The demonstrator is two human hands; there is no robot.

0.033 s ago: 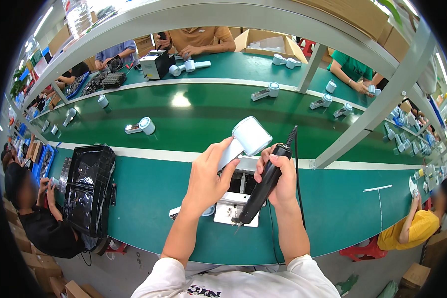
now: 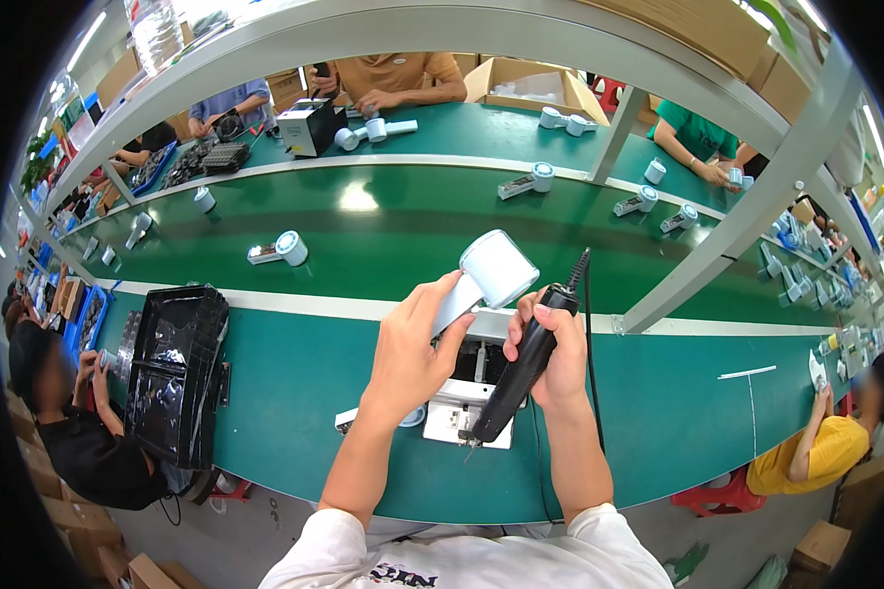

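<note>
My left hand point(image 2: 417, 329) is closed around the handle of a pale blue handheld device point(image 2: 499, 270), its drum-shaped head pointing up and away. A black electric screwdriver point(image 2: 513, 390) sits in my right hand point(image 2: 556, 358), fingers wrapped round its body. Its bit slants down to the lower left, and a cord rises from its top end. Below and between my hands is a metal fixture point(image 2: 444, 424) with a silver plate, partly hidden by the screwdriver. Another pale blue device point(image 2: 413, 417) lies beside it, mostly covered by my left forearm.
Several similar devices lie on the green belt point(image 2: 413, 221) beyond the bench. A black tray point(image 2: 175, 378) stands on the left. A white frame post point(image 2: 727, 245) slants down at right. Co-workers sit at left point(image 2: 83, 432), right point(image 2: 815, 442) and across the belt.
</note>
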